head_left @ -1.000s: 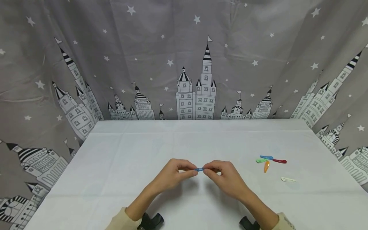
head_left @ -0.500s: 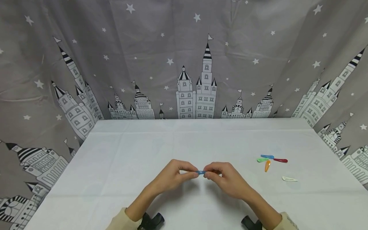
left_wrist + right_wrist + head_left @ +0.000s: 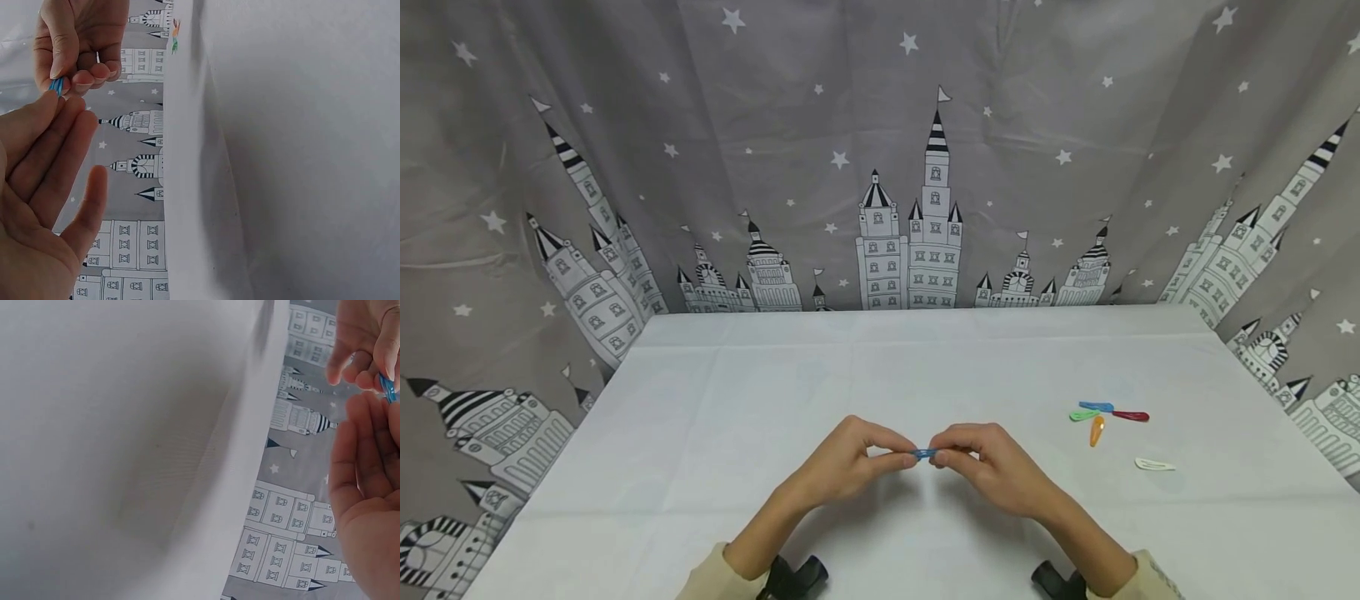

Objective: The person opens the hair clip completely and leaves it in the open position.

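Note:
A small blue hair clip (image 3: 923, 454) is held above the white table between both hands. My left hand (image 3: 848, 462) pinches its left end between thumb and fingers. At the other end, the thumb and fingertips of my right hand (image 3: 1000, 468) grip it. In the left wrist view the blue clip (image 3: 57, 86) shows between the two sets of fingertips, its ends covered by them. The right wrist view catches the clip (image 3: 389, 387) near its right edge.
On the white table (image 3: 760, 375), to the right, lie a blue clip (image 3: 1096, 407), a green clip (image 3: 1083, 414), a dark red clip (image 3: 1131, 416) and an orange clip (image 3: 1097, 432) in a cluster. A white clip (image 3: 1153, 464) lies nearer. Behind hangs a grey castle-print curtain (image 3: 820, 125).
Both hands have come down slightly toward me with the blue hair clip, and more of it shows between the fingertips. The clips on the table lie as before.

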{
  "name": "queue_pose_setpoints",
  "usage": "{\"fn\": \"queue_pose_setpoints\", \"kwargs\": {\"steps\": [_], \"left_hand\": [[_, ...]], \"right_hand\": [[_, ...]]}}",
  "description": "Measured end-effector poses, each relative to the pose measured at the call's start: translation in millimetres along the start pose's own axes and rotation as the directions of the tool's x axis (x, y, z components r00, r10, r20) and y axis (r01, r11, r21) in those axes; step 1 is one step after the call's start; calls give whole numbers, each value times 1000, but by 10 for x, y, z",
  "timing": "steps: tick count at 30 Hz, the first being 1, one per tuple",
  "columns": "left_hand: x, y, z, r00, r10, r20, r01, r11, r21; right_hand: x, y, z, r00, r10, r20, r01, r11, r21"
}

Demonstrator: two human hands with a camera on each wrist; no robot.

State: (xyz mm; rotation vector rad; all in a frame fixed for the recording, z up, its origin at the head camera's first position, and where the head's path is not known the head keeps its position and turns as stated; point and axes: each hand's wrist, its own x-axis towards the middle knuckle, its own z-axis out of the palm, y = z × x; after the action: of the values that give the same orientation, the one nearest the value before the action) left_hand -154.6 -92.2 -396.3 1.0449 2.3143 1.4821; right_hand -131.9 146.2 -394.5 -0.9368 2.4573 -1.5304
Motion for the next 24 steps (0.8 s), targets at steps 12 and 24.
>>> {"fn": "queue_pose_setpoints", "kwargs": {"steps": [12, 24], "left_hand": [[-2, -7, 2, 999, 38, 0, -38, 999, 26], [24, -42, -1, 996, 89, 22, -89, 996, -6]], "right_hand": [[-3, 76, 6, 1000, -18, 3, 18, 999, 39], [-10, 123, 10, 1000, -10, 20, 8, 991, 130]]}}
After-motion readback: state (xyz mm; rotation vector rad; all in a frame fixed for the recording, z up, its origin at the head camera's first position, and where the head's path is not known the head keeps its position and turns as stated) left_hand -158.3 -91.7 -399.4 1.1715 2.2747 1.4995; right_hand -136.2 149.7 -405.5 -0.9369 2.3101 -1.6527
